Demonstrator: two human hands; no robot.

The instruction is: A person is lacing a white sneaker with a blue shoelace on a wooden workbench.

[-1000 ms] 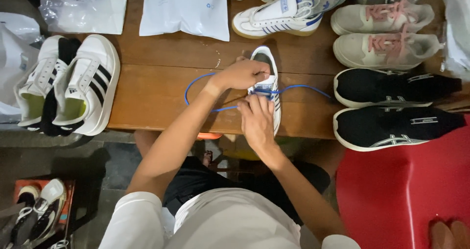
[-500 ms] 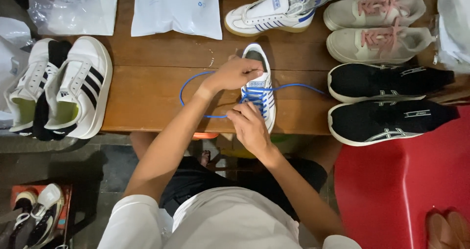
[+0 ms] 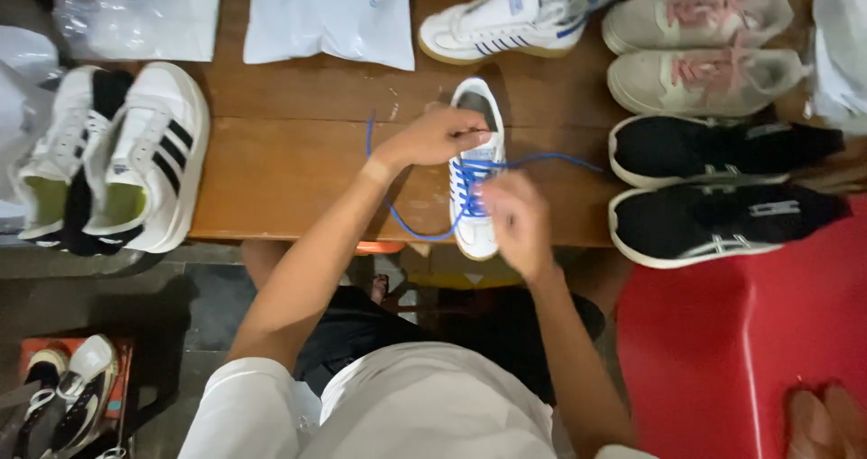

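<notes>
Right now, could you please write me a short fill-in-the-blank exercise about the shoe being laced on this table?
1. The lace threaded through the white sneaker is ____.
2. The left hand rests at the sneaker's ____ end.
3. The sneaker lies on a ____ table.
4. The two shoes right of the right hand are ____.

Missing words: blue; far; wooden; black

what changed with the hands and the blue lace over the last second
The right hand came back off the lacing toward the toe of the white shoe. The left hand stayed at the shoe's opening, pinching the blue lace, whose left loop now hangs lower, near the table edge. The shoe and the black pair kept their places.
</notes>
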